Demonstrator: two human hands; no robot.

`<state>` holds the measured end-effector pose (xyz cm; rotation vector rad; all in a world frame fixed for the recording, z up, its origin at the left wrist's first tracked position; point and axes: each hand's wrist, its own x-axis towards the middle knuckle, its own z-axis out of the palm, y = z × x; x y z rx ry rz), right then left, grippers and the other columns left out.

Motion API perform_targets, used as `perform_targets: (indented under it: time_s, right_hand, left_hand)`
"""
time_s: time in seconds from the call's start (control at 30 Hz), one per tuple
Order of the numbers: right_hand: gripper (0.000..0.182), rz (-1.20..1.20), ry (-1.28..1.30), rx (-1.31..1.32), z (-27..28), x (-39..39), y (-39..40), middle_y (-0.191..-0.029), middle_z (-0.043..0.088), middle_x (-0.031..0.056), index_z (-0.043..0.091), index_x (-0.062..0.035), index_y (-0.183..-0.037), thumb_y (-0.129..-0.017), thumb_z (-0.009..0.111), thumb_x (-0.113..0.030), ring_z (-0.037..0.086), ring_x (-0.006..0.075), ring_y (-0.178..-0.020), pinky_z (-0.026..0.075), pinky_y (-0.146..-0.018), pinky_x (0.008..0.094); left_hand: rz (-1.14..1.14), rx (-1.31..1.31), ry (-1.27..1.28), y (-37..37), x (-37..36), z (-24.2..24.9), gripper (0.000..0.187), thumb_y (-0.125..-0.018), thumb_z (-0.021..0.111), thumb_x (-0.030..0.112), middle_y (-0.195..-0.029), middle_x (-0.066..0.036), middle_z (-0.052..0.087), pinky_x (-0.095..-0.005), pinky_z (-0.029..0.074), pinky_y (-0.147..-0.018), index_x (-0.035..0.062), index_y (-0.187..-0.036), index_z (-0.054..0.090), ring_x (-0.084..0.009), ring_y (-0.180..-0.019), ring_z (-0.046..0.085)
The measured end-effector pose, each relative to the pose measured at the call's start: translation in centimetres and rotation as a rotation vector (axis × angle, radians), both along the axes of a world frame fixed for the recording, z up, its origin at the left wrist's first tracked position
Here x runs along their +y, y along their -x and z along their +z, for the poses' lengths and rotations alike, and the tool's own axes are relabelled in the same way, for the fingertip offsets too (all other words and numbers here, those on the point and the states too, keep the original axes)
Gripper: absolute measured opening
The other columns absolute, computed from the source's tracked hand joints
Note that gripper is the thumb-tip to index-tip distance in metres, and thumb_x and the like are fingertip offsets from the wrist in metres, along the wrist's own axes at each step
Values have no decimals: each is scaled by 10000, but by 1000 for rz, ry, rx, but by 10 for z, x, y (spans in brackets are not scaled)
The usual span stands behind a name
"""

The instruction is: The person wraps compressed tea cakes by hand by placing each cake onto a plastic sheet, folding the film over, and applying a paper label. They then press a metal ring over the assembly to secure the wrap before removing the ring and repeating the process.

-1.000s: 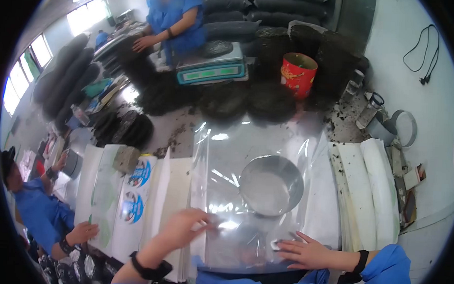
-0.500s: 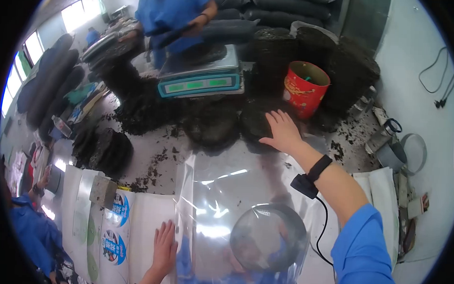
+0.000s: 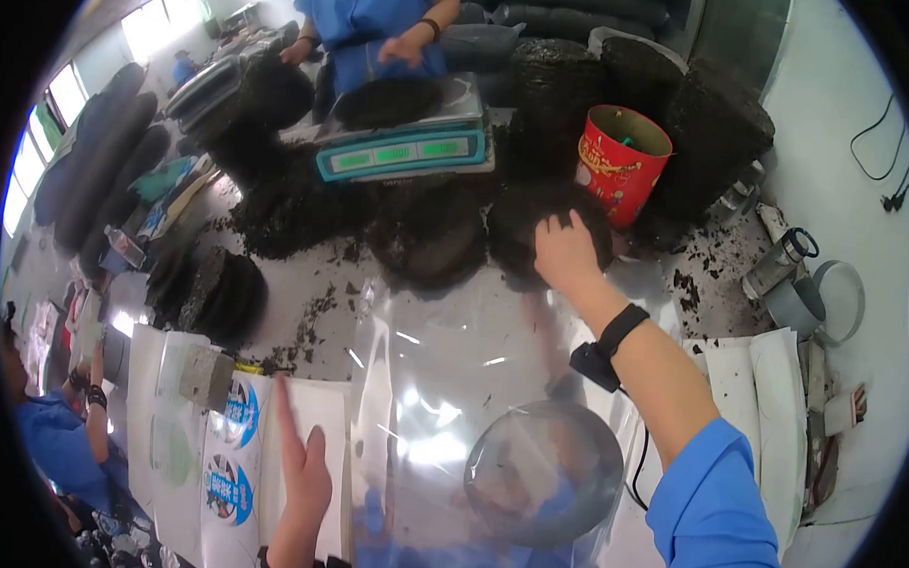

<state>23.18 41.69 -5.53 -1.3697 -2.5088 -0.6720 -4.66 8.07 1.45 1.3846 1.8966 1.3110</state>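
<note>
My right hand (image 3: 566, 250) rests on a dark round cake (image 3: 522, 211), its fingers bent down onto the dark surface; whether they grip any of it is hidden. Beside that cake lies a second dark round cake (image 3: 428, 233). My left hand (image 3: 306, 459) is raised over white paper at the lower left, seen edge-on, thumb apart from the fingers, holding nothing. Between my arms lies a clear plastic sheet (image 3: 422, 353), with a round transparent disc (image 3: 543, 472) on it.
A teal scale (image 3: 404, 160) bears a dark cake. Right of it stands a red tin (image 3: 624, 160). A grey block (image 3: 207, 379) sits on packets at the left. Co-workers in blue are at the back (image 3: 368, 26) and left (image 3: 64, 441). A metal cup (image 3: 796, 308) stands right.
My right hand's spread fingers have bent onto the cake. My left hand has lifted and turned edge-on. The back co-worker's hands have moved, and a cake now shows on the scale.
</note>
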Motion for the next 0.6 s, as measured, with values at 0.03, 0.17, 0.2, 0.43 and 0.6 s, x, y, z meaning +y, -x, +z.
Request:
perform_targets:
  time_s: [0.03, 0.17, 0.2, 0.43, 0.6]
  right_hand:
    - [292, -16, -106, 53, 4, 6, -1, -1002, 647, 149, 609, 4, -1049, -808, 553, -149, 667, 278, -865, 370, -1045, 420]
    - [278, -22, -96, 301, 77, -12, -31, -1022, 659, 130, 606, -8, -1026, -783, 581, -141, 652, 265, -947, 425, -982, 379]
    - [278, -18, -104, 302, 90, -22, -41, -1022, 659, 130, 606, -8, -1026, -783, 581, -141, 652, 265, -947, 425, -982, 379]
    - [603, 576, 45, 374, 143, -220, -102, -1256, 595, 167, 565, -20, -1242, -649, 672, -36, 576, 304, -1168, 386, -1062, 488]
    - [617, 699, 318, 184, 63, -331, -126, -1322, 556, 152, 565, -28, -1248, -649, 675, -125, 535, 277, -1234, 342, -1091, 522]
  left_hand:
    - [-55, 150, -46, -12, -19, 7, 710, -868, 450, -15, -1558, -209, 186, -385, 125, -1174, -18, -1504, 135, -321, -1460, 146]
    - [-874, 737, 45, -88, -131, -13, 541, -856, 631, 308, -1421, -165, 443, -475, 297, -1102, 81, -1333, 518, -311, -1344, 386]
    - [-928, 655, 248, -92, -166, -41, 647, -860, 621, 341, -1487, -156, 348, -493, 217, -1134, 58, -1403, 411, -297, -1394, 306]
    - [-831, 618, 317, -87, -200, -23, 827, -816, 652, 395, -1534, -153, 292, -502, 165, -1165, 6, -1460, 308, -275, -1429, 267]
    - [-610, 595, -47, -106, -93, 28, 1104, -736, 720, 556, -1529, -268, 211, -544, 99, -1157, -72, -1467, 182, -421, -1437, 161]
